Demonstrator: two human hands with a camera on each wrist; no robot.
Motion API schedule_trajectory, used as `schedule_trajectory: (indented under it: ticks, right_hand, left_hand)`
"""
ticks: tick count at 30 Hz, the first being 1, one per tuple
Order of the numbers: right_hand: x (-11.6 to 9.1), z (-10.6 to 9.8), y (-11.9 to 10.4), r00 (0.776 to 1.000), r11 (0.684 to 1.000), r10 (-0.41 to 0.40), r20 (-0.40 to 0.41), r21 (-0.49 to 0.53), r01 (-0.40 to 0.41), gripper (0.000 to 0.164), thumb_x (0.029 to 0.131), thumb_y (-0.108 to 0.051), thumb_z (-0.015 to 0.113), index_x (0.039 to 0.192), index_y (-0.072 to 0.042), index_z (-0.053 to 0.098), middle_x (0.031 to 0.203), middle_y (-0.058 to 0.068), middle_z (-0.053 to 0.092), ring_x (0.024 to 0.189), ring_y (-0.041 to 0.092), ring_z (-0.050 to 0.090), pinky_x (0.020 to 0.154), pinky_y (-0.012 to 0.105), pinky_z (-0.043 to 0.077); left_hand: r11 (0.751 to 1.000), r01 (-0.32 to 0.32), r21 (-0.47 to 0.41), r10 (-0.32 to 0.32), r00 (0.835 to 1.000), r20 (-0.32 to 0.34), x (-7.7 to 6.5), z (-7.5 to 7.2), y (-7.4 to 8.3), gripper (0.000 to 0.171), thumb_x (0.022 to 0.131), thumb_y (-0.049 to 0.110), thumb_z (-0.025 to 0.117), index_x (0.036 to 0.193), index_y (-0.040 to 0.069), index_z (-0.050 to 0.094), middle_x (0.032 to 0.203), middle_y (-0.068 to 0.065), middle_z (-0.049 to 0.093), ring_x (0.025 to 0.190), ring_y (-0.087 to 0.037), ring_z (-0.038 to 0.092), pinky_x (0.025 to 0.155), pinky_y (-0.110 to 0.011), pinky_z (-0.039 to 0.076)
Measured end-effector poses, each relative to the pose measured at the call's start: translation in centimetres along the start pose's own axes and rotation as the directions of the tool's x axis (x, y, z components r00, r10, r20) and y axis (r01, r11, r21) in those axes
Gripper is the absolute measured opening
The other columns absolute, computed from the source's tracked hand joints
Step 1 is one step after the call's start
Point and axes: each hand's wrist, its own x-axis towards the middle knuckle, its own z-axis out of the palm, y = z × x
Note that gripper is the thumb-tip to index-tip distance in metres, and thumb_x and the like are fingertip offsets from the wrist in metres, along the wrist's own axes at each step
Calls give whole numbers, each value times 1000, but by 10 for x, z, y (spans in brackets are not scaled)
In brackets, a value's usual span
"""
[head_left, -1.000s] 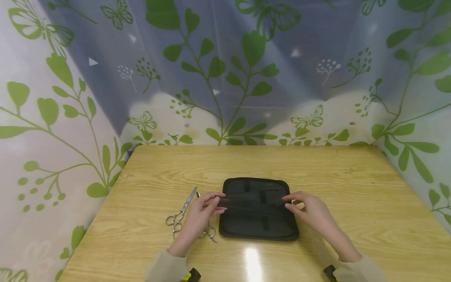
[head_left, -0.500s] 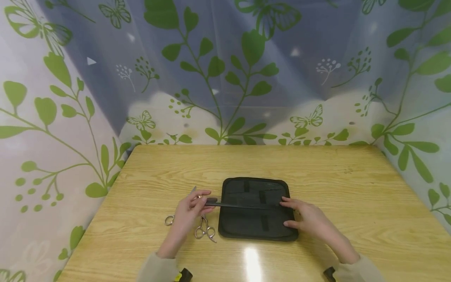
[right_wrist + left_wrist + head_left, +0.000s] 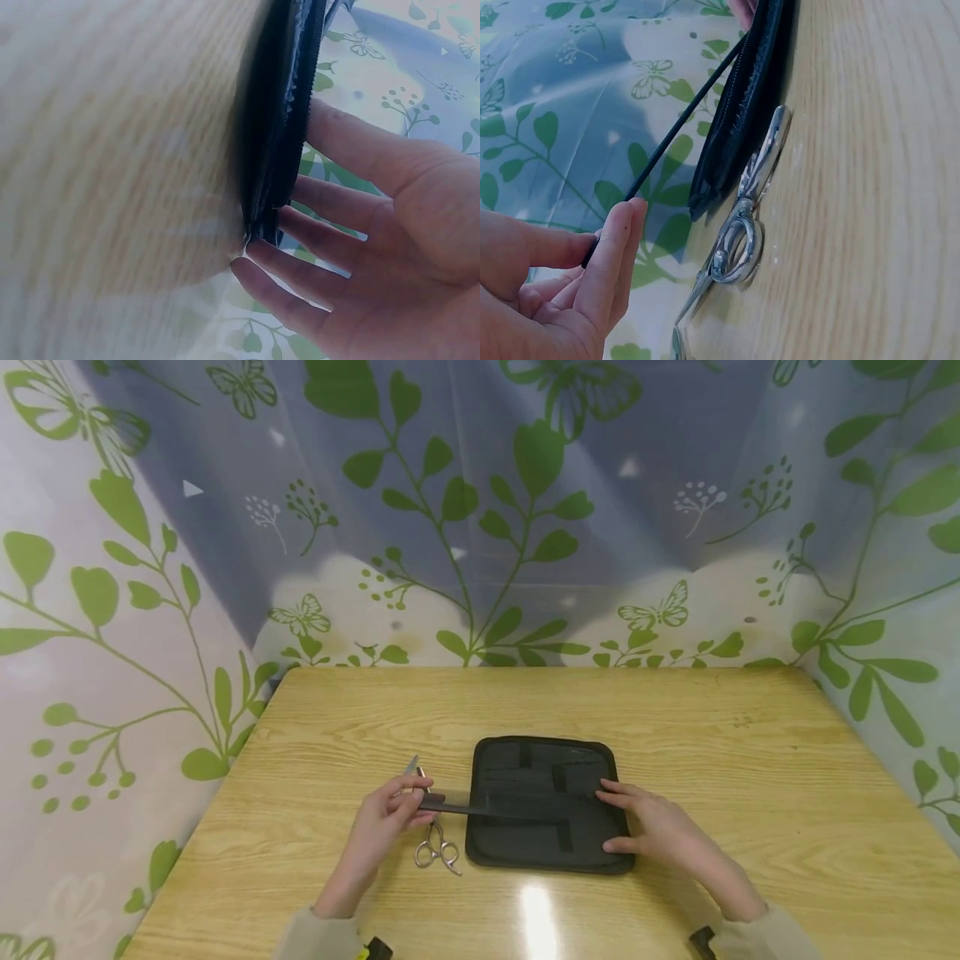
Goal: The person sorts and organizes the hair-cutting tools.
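Over the tabletop (image 3: pixel 720 735), a black comb (image 3: pixel 452 808) points rightward, long axis crosswise.

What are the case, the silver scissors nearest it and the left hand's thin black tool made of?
Silver scissors: likely polished steel, from bright mirror-like highlights.
Case: perhaps faux leather or coated fabric; dull black, rounded corners.
Thin black tool: probably matte plastic, uniformly dark with little shine; maybe coated metal.

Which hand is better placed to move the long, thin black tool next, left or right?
Probably the left hand: its thumb and fingers pinch one end of the tool. The right hand lies at the right edge of the flat black zippered case, so it seems better placed to steady that.
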Motion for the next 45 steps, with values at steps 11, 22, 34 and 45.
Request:
schedule_trajectory:
  ticks: [11,22,34,45]
  right_hand:
    - [-1,1,-1,1000,1000,0,-3,-5,0,73,73,-41,72,132,-4,50,143,19,41,123,42,38,94,61,40]
    - [0,0,-3,1000,1000,6,2,-22,-6,73,73,-41,72,132,-4,51,141,20,43,123,41,39,94,60,40]
    - [3,1,-3,1000,998,15,-11,-58,-16,74,72,-41,73,131,-4,51,140,20,44,122,41,41,94,60,40]
    - [3,0,-6,1000,997,-7,-22,-83,5,73,71,-40,74,129,-2,53,138,21,46,121,41,42,94,59,41]
  left_hand:
    - [998,49,24,-49,999,-2,0,-3,-2,25,93,5,50,116,-3,57,105,-26,66,86,-32,65,73,-26,56]
    - [998,57,41,-57,998,-2,2,-2,-4,25,93,5,51,115,-2,59,102,-25,67,83,-28,66,72,-25,56]
    - [997,45,70,-46,999,6,2,-3,2,23,91,6,53,113,0,61,101,-23,68,84,-30,65,76,-34,55]
    - [994,38,101,-43,998,50,4,1,-2,25,92,7,53,114,-3,59,100,-25,68,82,-28,66,71,-29,56]
